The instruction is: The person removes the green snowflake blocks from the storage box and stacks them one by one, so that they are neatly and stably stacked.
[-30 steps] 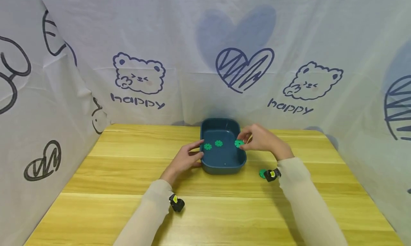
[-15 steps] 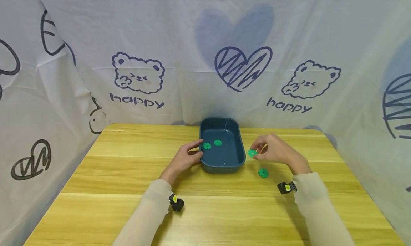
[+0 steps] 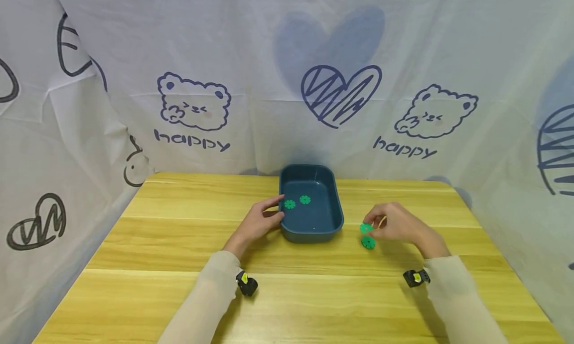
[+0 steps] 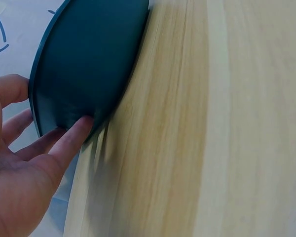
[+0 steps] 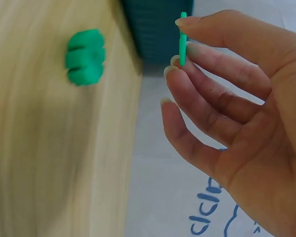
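Note:
A dark teal plastic bin (image 3: pixel 312 238) stands near the back of the table, with two green notched plastic discs, one (image 3: pixel 305 200) near its middle and another (image 3: pixel 290 204) by its left wall. My left hand (image 3: pixel 256 222) rests its fingertips against the bin's left side; the left wrist view shows the fingers (image 4: pixel 74 140) spread along the outer wall and rim. My right hand (image 3: pixel 394 224) pinches a thin green notched disc (image 5: pixel 183 42) between thumb and fingertips, edge-on in the right wrist view. Just below it on the table lies a thick green stack of discs (image 5: pixel 86 57), apart from the held one.
The wooden table (image 3: pixel 287 304) runs up to a white printed cloth (image 3: pixel 269 45) hanging behind it and at both sides. Each wrist wears a small black camera, one on the left (image 3: pixel 246 284) and one on the right (image 3: pixel 416 278).
My right hand, holding the disc, has moved from above the bin's right edge rightward and nearer, to over the green stack. My left hand stays at the bin.

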`<action>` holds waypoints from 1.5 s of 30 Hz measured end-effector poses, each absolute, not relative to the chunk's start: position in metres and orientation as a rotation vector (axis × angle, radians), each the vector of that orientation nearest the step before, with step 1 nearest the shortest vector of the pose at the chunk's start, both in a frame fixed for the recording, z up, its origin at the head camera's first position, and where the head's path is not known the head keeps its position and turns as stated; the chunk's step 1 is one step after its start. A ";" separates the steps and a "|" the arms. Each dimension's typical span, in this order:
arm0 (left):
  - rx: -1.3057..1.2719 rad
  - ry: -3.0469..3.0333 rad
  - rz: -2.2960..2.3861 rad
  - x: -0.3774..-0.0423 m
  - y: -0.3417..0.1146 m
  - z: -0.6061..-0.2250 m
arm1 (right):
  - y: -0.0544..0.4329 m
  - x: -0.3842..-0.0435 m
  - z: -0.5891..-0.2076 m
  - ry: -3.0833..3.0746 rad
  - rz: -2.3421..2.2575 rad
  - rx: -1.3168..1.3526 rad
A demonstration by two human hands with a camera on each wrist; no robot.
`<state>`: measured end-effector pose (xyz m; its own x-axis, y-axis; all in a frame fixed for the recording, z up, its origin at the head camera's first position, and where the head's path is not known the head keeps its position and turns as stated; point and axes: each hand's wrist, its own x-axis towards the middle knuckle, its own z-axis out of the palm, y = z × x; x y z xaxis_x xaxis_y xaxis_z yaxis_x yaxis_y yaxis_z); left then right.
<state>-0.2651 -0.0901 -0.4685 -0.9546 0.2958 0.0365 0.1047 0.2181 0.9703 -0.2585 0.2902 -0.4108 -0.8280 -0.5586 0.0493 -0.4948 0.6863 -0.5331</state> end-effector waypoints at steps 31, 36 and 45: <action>0.347 2.246 1.864 -0.266 -0.089 -0.468 | 0.306 -0.258 -0.444 2.791 -0.677 -0.897; 0.340 2.246 1.863 -0.266 -0.090 -0.469 | 0.305 -0.259 -0.445 2.779 -0.665 -0.897; 0.344 2.247 1.862 -0.265 -0.090 -0.469 | 0.301 -0.258 -0.445 2.779 -0.639 -0.891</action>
